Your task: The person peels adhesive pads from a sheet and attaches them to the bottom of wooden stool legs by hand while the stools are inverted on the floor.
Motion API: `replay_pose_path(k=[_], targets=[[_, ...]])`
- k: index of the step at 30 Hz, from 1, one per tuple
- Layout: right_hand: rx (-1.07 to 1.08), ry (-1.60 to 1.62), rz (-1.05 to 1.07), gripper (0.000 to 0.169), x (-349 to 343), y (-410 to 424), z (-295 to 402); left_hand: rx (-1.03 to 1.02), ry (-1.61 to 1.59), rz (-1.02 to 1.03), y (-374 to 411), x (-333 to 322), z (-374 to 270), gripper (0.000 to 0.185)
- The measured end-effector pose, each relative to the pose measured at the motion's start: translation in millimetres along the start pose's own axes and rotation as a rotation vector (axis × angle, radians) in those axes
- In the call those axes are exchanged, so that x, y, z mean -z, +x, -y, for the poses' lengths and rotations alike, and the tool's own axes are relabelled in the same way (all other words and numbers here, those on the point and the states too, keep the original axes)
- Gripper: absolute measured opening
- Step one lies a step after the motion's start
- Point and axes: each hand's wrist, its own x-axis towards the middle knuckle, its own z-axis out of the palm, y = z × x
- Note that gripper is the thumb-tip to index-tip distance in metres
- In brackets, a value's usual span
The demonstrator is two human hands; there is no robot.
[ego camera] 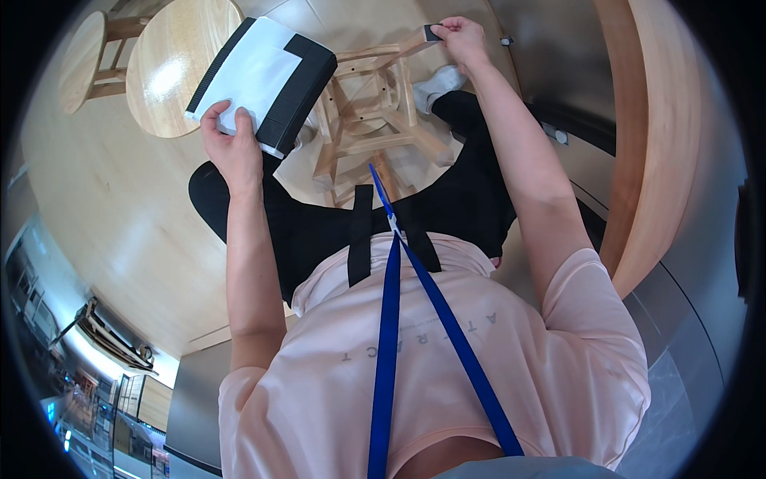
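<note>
My left hand [232, 149] grips the near edge of a sheet of black adhesive pads [299, 96], thumb on top. White backing [245, 75] lies bare over much of the sheet, with black material along two sides and at one corner. My right hand [464, 45] pinches a small black pad [432, 33] at the end of a wooden leg. That leg belongs to a wooden stool [377, 143] lying between my legs, its underside frame and several legs facing me. The fingertips partly cover the pad, so how firmly it sits cannot be seen.
A round wooden stool seat [179, 69] stands at the upper left, beside another round-topped stool [84, 63]. A curved wooden edge [652, 138] and a dark panel [556, 54] rise on the right. My blue lanyard [389, 335] hangs toward the stool.
</note>
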Motion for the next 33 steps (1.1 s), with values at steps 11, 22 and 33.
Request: replay_pose_path(k=[11,22,33], targets=[[-0.107,0.094,0.035,0.014,1,4,2,0.018,0.018,0.012,4,-2,4,0.025],[-0.045,-0.328,-0.108,0.020,-5,-9,25,0.040,0.068,-0.001,2,-4,3,0.025],[-0.041,0.047,0.003,0.016,0,0,-2,0.015,0.056,-0.014,4,-2,19,0.025]])
